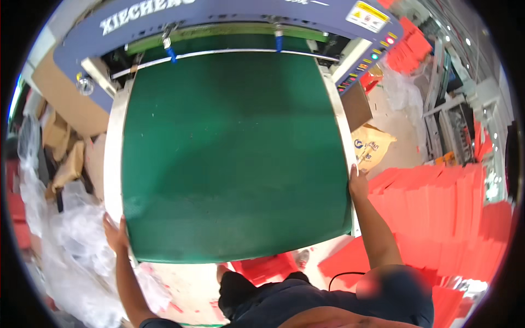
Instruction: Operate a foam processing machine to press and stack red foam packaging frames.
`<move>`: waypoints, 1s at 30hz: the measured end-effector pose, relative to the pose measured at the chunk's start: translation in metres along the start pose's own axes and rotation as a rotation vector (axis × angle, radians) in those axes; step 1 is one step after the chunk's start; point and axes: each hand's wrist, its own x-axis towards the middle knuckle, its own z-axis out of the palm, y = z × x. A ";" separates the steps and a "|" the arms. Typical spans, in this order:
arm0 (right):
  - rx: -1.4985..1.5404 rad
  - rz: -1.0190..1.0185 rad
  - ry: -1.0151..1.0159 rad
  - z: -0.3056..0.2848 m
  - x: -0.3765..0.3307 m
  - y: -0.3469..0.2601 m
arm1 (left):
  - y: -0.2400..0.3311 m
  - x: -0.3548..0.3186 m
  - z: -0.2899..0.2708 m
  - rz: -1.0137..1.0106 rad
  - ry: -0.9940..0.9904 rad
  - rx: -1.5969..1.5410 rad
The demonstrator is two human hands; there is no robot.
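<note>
A wide green conveyor belt (235, 147) stretches in front of me, running under a blue-grey machine housing (229, 12). White side rails border it, the left rail (114, 158) and the right rail (343, 123). My left hand (116, 235) is at the near end of the left rail, thumb and fingers on either side of it. Farther up, my right hand (358, 185) grips the outer edge of the right rail; part of its fingers is hidden. A thin metal bar (229, 51) with blue-tipped fittings crosses the belt near the housing.
Stacks of red sheets (432, 202) stand right of the belt, beside a yellow bag (372, 145). Clear plastic wrap (82, 246) is heaped on the left, near brown cardboard (71, 98). A red bin-like object (265, 268) lies below the belt's front edge. Lit buttons (374, 56) line the housing's right side.
</note>
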 end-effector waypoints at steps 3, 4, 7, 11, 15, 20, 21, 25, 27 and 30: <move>-0.121 -0.029 -0.054 -0.017 0.001 -0.007 | 0.011 -0.004 -0.012 -0.045 -0.021 0.074; -0.038 -0.030 -0.047 -0.023 0.004 -0.011 | 0.017 -0.004 -0.013 -0.032 -0.014 0.064; -0.056 -0.008 -0.109 -0.035 0.008 -0.019 | 0.023 0.000 -0.013 -0.017 -0.022 0.069; 0.038 -0.107 -0.158 -0.023 0.029 0.003 | 0.015 0.002 -0.011 0.017 -0.026 0.039; 1.146 -0.014 -0.873 0.028 0.082 0.113 | -0.011 0.015 0.006 0.128 0.091 0.037; 1.273 -0.152 -0.411 0.138 -0.064 0.373 | 0.007 0.021 0.022 0.124 -0.011 0.028; 0.498 -0.314 -0.337 0.195 -0.102 0.483 | 0.023 0.032 0.056 0.194 -0.024 -0.035; -0.096 -0.731 -0.953 0.310 -0.344 0.400 | -0.048 0.031 -0.021 0.076 0.059 0.084; -0.259 -0.964 -1.144 0.360 -0.415 0.422 | -0.044 0.039 -0.018 0.213 -0.029 -0.158; -0.692 -1.037 -1.092 0.354 -0.461 0.409 | -0.022 0.025 0.014 0.196 -0.141 -0.148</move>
